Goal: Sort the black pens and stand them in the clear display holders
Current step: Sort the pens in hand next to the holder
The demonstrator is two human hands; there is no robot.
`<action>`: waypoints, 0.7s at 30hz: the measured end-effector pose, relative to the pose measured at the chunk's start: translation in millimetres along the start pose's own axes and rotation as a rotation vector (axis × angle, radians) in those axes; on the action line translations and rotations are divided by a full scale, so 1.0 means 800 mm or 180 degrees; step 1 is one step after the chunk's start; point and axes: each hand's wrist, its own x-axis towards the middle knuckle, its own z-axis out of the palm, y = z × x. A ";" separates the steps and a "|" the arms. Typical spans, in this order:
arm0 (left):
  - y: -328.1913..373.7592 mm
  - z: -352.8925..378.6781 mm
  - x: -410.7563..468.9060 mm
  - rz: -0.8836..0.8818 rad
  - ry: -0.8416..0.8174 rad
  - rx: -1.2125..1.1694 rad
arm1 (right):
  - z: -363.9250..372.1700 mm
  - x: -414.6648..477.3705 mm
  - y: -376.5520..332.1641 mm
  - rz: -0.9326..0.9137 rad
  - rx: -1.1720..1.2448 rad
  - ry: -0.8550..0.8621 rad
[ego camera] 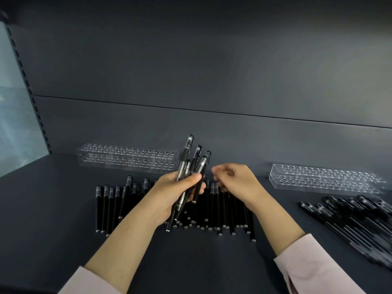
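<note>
Black pens (187, 172), a small fanned bundle, stand gripped in the left hand (176, 192), fingers and thumb wrapped round the barrels. The right hand (233, 177), just beside it, is blurred, its fingers loosely curled on nothing visible. Under both hands a row of pens (212, 211) lies on the shelf (53, 209). Beyond the left hand stands an empty clear holder (127, 158), and right of the right hand a second holder (324, 179). This looks like the gathering step; next, each pen must be lowered singly into a hole. The white print on one barrel is unreadable.

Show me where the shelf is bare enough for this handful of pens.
Bare shelf left of the middle pile, in front of the left holder; between it and the right holder; along the near edge. Crowded: middle pile, right pile.
</note>
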 end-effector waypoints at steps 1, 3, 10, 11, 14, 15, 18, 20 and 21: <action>0.000 0.001 0.000 0.0015 -0.0050 0.0024 | 0.003 -0.001 -0.005 0.0101 0.0663 -0.0148; 0.001 0.002 -0.001 0.0033 -0.0141 0.0023 | 0.008 -0.006 -0.014 0.0215 0.1519 -0.0419; 0.001 0.001 -0.002 0.0064 -0.0185 -0.0136 | 0.000 -0.003 -0.022 0.0159 0.2670 0.0089; 0.002 0.000 -0.002 0.0036 -0.0174 -0.0149 | -0.004 -0.001 -0.021 0.0153 0.2513 0.0257; 0.003 -0.004 -0.002 -0.0022 -0.0231 -0.0253 | -0.012 0.002 -0.010 0.0124 0.1534 0.0288; 0.003 -0.004 -0.002 -0.0040 -0.0237 -0.0306 | -0.011 0.003 -0.005 0.0160 0.1189 0.0238; 0.004 -0.005 -0.002 -0.0089 -0.0237 -0.0424 | -0.003 0.004 0.006 0.0209 0.0531 0.0107; 0.004 -0.006 -0.002 -0.0086 -0.0239 -0.0404 | 0.003 0.005 0.012 0.0116 0.0150 0.0090; 0.004 -0.006 -0.002 -0.0074 -0.0234 -0.0383 | 0.006 0.004 0.014 0.0070 -0.0040 0.0089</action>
